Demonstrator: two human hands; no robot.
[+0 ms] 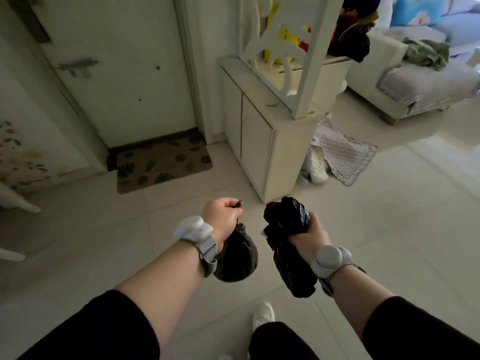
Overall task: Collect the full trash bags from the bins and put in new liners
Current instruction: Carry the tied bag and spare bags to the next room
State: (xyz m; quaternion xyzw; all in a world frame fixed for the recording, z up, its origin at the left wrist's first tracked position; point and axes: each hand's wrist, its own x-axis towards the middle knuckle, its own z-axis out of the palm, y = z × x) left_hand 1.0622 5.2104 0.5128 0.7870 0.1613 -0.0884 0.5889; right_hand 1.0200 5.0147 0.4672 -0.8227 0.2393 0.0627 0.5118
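Black sleeves fill the bottom edge, cut off by the frame, with a white shoe on pale floor tiles between them. Each wrist wears a white band with a rounded pod; no writing can be read on either.

Beyond them, the left hand is curled into a fist around the twisted neck of a tied trash bag. That round, full bag hangs straight down below the fingers, its long axis vertical and its knot pointing up; part of it is hidden behind the wrist.

Just beside it, the right hand grips a crumpled bundle of black liners around its middle. One end sticks up past the fingers, the other trails down toward the camera.

Farther off stand a white cabinet, a leaf-patterned doormat at a door, and a cloth on the floor. A sofa is cut off at the right edge.
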